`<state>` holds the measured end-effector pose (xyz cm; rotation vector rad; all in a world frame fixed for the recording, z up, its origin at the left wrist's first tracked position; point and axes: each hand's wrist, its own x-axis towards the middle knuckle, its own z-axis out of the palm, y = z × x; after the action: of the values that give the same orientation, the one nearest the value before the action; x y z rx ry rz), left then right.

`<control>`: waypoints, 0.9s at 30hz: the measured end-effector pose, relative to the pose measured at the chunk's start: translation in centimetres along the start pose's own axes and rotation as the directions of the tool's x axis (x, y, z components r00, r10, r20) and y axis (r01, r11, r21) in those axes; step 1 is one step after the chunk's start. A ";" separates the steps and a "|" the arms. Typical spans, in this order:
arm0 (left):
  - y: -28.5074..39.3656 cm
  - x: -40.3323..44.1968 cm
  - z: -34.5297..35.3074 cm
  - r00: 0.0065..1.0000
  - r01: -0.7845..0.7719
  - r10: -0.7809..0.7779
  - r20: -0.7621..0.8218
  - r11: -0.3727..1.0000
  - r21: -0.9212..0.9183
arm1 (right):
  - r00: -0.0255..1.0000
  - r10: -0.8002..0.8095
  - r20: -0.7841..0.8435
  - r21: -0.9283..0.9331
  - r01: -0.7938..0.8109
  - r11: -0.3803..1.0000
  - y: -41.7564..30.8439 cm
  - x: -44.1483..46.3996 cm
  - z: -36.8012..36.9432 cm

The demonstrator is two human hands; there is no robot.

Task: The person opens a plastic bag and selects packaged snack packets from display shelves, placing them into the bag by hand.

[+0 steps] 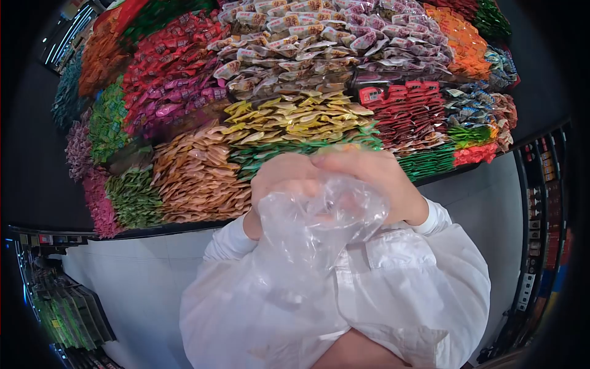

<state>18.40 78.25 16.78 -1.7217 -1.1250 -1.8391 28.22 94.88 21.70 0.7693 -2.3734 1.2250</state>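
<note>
A clear plastic bag [301, 240] hangs crumpled in front of the white shirt, its top gathered between both hands. My left hand [283, 175] is closed, with its fingers curled round the upper edge of the bag. My right hand [365, 172] is bent over the same edge from the other side, also closed. The two hands meet at the fingertips, and the bag's film partly covers them. Just beyond them lie green packets [430, 161] and yellow packets [295, 120] in the display. Whether the bag contains anything cannot be made out.
A wide display of small wrapped packets fills the far side, with red ones [175, 55], orange-brown ones [196, 175] and dark red ones [409, 114]. Its black edge [166, 230] runs before me. Stocked shelves [541, 215] stand at right, with more shelving [67, 313] at lower left.
</note>
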 end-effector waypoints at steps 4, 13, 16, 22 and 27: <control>0.5 -0.5 -1.9 0.922 0.317 -0.351 0.166 0.928 0.196 | 0.998 0.052 0.046 0.190 -0.059 0.980 1.2 0.4 -0.6; -1.2 -4.5 -10.3 0.755 0.644 -0.617 0.220 0.761 -0.077 | 0.952 0.277 -0.129 0.698 -0.111 0.707 6.5 0.3 -2.0; -2.3 -4.5 -12.2 0.747 0.655 -0.664 0.047 0.721 -0.226 | 0.976 0.215 -0.037 0.872 -0.074 0.484 9.5 1.4 -2.5; -9.2 -4.7 -14.2 0.747 0.584 -0.648 -0.148 0.535 0.611 | 0.811 0.564 -0.157 -0.079 -0.580 0.811 17.6 5.0 0.7; -11.7 -4.7 -13.7 0.668 0.465 -0.735 0.112 0.531 0.708 | 0.940 0.332 -0.074 -0.457 -0.328 0.827 20.7 5.6 3.3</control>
<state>1.67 73.87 9.81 -1.3679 -2.4704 -1.1143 10.95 100.35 9.85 0.2126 -2.7277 0.6985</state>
